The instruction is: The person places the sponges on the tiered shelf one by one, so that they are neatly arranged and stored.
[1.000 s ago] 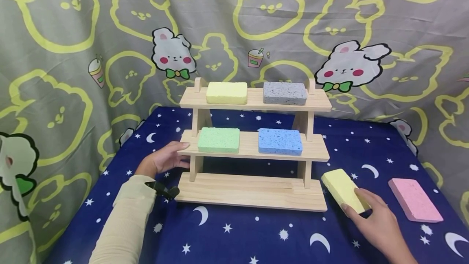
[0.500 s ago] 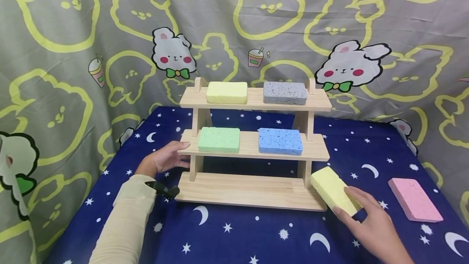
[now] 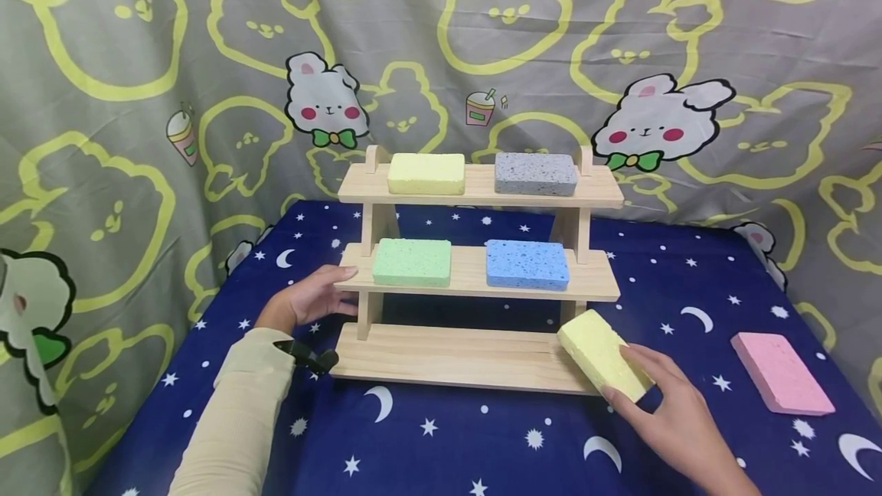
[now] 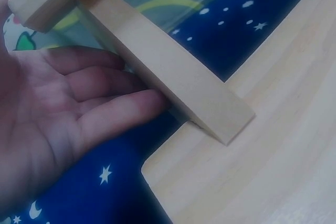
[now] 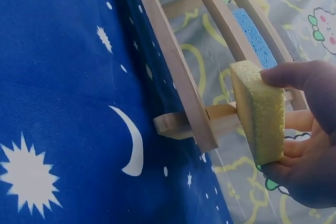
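Observation:
My right hand (image 3: pixel 668 412) pinches a yellow sponge (image 3: pixel 598 350) between thumb and fingers at its near end. The sponge is tilted, its far end over the right part of the bottom shelf of a three-tier wooden stand (image 3: pixel 441 357). In the right wrist view that sponge (image 5: pixel 260 114) hangs close in front of the shelves. My left hand (image 3: pixel 313 298) holds the stand's left side, thumb on the middle shelf's end. In the left wrist view its fingers (image 4: pixel 118 111) lie against the upright support (image 4: pixel 168 69).
Another yellow sponge (image 3: pixel 426 174) and a grey sponge (image 3: pixel 536 174) sit on the top shelf. Green (image 3: pixel 412 262) and blue (image 3: pixel 527 264) sponges occupy the middle shelf. A pink sponge (image 3: pixel 782 373) lies at the right on the dark blue starry cloth (image 3: pixel 482 450). A patterned curtain (image 3: pixel 413 37) hangs behind.
My right hand has carried the yellow sponge leftward, from beside the stand to over the bottom shelf's right end. The left hand has stayed in place on the stand.

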Demonstrator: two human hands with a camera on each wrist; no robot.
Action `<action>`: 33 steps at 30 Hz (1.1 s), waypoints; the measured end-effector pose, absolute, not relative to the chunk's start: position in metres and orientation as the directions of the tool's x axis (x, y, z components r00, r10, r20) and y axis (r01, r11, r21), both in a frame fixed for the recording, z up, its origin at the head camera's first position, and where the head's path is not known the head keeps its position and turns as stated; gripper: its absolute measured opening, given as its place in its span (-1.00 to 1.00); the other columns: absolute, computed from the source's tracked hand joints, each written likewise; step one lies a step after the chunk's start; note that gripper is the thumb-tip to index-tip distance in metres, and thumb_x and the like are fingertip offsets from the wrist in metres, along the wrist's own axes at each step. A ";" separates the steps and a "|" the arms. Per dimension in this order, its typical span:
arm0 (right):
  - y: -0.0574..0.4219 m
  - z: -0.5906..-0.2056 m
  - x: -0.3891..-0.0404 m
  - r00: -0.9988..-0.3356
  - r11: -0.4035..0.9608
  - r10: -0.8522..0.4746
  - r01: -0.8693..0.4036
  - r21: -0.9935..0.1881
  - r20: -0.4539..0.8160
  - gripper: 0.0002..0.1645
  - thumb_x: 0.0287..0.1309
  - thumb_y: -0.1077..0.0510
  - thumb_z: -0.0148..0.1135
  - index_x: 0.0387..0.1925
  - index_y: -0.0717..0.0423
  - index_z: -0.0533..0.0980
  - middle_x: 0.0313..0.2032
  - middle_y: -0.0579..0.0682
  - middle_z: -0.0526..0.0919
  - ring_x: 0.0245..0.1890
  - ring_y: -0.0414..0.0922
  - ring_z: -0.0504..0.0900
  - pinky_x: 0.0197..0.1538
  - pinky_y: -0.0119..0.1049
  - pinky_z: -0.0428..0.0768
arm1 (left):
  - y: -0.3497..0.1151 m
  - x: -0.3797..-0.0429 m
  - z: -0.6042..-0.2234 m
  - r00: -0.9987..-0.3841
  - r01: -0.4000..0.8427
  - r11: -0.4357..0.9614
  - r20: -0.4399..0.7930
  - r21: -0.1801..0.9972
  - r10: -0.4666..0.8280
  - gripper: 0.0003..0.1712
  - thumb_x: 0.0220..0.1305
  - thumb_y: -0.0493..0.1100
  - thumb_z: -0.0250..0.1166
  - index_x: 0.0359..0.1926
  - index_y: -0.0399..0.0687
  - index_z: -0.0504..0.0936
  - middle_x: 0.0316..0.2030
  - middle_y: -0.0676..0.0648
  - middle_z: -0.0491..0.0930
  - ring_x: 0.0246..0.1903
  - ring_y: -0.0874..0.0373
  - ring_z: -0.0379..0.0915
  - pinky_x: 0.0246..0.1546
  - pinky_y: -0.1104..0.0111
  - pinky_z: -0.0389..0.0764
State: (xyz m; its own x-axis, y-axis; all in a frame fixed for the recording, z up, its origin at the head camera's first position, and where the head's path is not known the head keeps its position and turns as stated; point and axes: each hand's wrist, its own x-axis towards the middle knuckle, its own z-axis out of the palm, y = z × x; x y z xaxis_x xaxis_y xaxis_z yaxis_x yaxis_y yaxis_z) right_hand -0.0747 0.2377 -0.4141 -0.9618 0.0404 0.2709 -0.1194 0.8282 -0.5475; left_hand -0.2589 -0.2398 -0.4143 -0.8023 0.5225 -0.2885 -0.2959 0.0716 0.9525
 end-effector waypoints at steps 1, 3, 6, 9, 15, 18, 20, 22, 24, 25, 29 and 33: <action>0.237 -0.414 -0.074 -0.963 0.829 0.039 -0.119 -0.547 0.268 -0.27 -0.20 0.05 0.51 0.07 0.22 0.49 0.08 0.18 0.47 0.03 0.19 0.47 -0.11 0.09 0.41 | -0.240 -0.259 -0.414 -0.802 -0.296 0.073 -0.289 0.952 0.523 -0.33 0.36 -0.01 -0.04 0.32 -0.41 0.15 0.05 -0.10 0.49 0.15 -0.06 0.35 -0.01 0.02 0.52; 0.237 -0.413 -0.073 -0.964 0.829 0.033 -0.121 -0.546 0.263 -0.26 -0.19 0.03 0.51 0.07 0.22 0.49 0.08 0.19 0.47 0.02 0.20 0.47 -0.11 0.10 0.42 | -0.239 -0.259 -0.415 -0.802 -0.296 0.075 -0.290 0.952 0.522 -0.31 0.36 -0.01 -0.03 0.32 -0.41 0.13 0.06 -0.11 0.49 0.13 -0.03 0.37 -0.01 0.02 0.52; 0.233 -0.411 -0.073 -0.960 0.829 0.020 -0.141 -0.542 0.280 -0.27 -0.21 0.03 0.52 0.06 0.19 0.51 0.08 0.16 0.48 0.01 0.17 0.49 -0.11 -0.04 0.42 | -0.240 -0.259 -0.415 -0.803 -0.296 0.074 -0.290 0.952 0.520 -0.31 0.36 -0.01 -0.03 0.32 -0.41 0.13 0.05 -0.10 0.49 0.10 0.00 0.39 -0.02 0.02 0.53; 0.228 -0.411 -0.074 -0.957 0.822 -0.002 -0.167 -0.544 0.290 -0.29 -0.21 0.03 0.52 0.05 0.18 0.52 0.07 0.13 0.50 -0.01 0.14 0.51 -0.14 -0.11 0.42 | -0.240 -0.259 -0.415 -0.801 -0.298 0.072 -0.291 0.952 0.523 -0.32 0.37 -0.01 -0.04 0.32 -0.41 0.13 0.05 -0.10 0.49 0.11 -0.01 0.38 -0.01 0.03 0.52; 0.211 -0.414 -0.077 -0.962 0.797 -0.061 -0.207 -0.568 0.265 -0.31 -0.16 0.00 0.50 0.05 0.18 0.53 0.08 0.09 0.51 0.00 0.09 0.54 -0.13 0.00 0.50 | -0.240 -0.259 -0.415 -0.802 -0.300 0.060 -0.286 0.952 0.524 -0.37 0.37 -0.03 -0.05 0.29 -0.38 0.20 0.02 -0.06 0.52 0.09 0.02 0.40 -0.02 0.03 0.53; 0.200 -0.417 -0.079 -0.956 0.776 -0.094 -0.245 -0.582 0.277 -0.32 -0.18 0.01 0.51 0.03 0.17 0.55 0.07 0.05 0.53 0.03 0.04 0.53 -0.10 -0.07 0.52 | -0.240 -0.259 -0.415 -0.804 -0.300 0.052 -0.282 0.953 0.524 -0.40 0.37 -0.04 -0.05 0.27 -0.36 0.23 0.00 -0.05 0.53 0.06 0.06 0.42 -0.03 0.03 0.53; 0.194 -0.421 -0.081 -0.949 0.760 -0.115 -0.274 -0.590 0.292 -0.34 -0.21 0.04 0.52 0.01 0.16 0.56 0.06 0.03 0.55 0.02 0.00 0.54 -0.11 -0.14 0.53 | -0.240 -0.259 -0.416 -0.804 -0.300 0.048 -0.280 0.953 0.525 -0.41 0.37 -0.04 -0.05 0.26 -0.36 0.24 -0.01 -0.04 0.54 0.05 0.07 0.43 -0.03 0.03 0.53; 0.187 -0.423 -0.083 -0.948 0.741 -0.136 -0.289 -0.606 0.286 -0.34 -0.22 0.07 0.52 0.02 0.16 0.56 0.06 0.02 0.55 0.02 -0.01 0.53 -0.11 -0.17 0.53 | -0.240 -0.259 -0.416 -0.803 -0.301 0.047 -0.280 0.952 0.527 -0.41 0.37 -0.04 -0.05 0.26 -0.36 0.24 -0.01 -0.04 0.54 0.05 0.07 0.43 -0.03 0.03 0.53; 0.181 -0.425 -0.087 -0.949 0.718 -0.158 -0.300 -0.629 0.272 -0.33 -0.22 0.09 0.52 0.03 0.16 0.55 0.08 0.02 0.53 0.02 -0.03 0.53 -0.10 -0.20 0.54 | -0.240 -0.259 -0.416 -0.803 -0.302 0.049 -0.282 0.952 0.526 -0.40 0.37 -0.04 -0.05 0.27 -0.37 0.23 -0.01 -0.04 0.54 0.05 0.06 0.43 -0.03 0.02 0.53; 0.178 -0.426 -0.088 -0.950 0.705 -0.168 -0.302 -0.642 0.261 -0.33 -0.21 0.09 0.51 0.04 0.16 0.54 0.09 0.02 0.53 0.02 -0.04 0.53 -0.11 -0.23 0.54 | -0.240 -0.259 -0.416 -0.803 -0.302 0.050 -0.283 0.952 0.524 -0.40 0.37 -0.04 -0.05 0.27 -0.37 0.22 -0.01 -0.05 0.54 0.05 0.06 0.43 -0.02 0.02 0.53; 0.167 -0.429 -0.094 -0.948 0.654 -0.210 -0.319 -0.686 0.240 -0.32 -0.19 0.11 0.50 0.07 0.16 0.53 0.12 0.01 0.50 0.03 -0.05 0.51 -0.09 -0.32 0.55 | -0.240 -0.259 -0.416 -0.808 -0.300 0.057 -0.285 0.952 0.515 -0.38 0.36 -0.03 -0.05 0.28 -0.39 0.21 0.00 -0.05 0.53 0.06 0.04 0.42 -0.02 0.02 0.52; 0.157 -0.433 -0.099 -0.940 0.612 -0.247 -0.340 -0.714 0.235 -0.32 -0.17 0.10 0.49 0.08 0.14 0.53 0.11 -0.01 0.50 0.03 -0.07 0.50 -0.10 -0.38 0.51 | -0.240 -0.259 -0.416 -0.809 -0.298 0.061 -0.286 0.953 0.513 -0.38 0.37 -0.04 -0.05 0.28 -0.40 0.21 0.00 -0.06 0.53 0.06 0.03 0.42 -0.02 0.02 0.52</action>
State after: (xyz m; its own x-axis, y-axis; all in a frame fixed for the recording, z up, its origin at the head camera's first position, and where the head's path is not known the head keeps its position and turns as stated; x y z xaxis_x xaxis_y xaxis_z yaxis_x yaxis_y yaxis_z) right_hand -0.0990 0.1569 -0.4332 -0.9400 -0.2472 0.2351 -0.3396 0.6123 -0.7140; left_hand -0.2589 -0.2398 -0.4159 -0.8090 0.5135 -0.2860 -0.2983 0.0605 0.9525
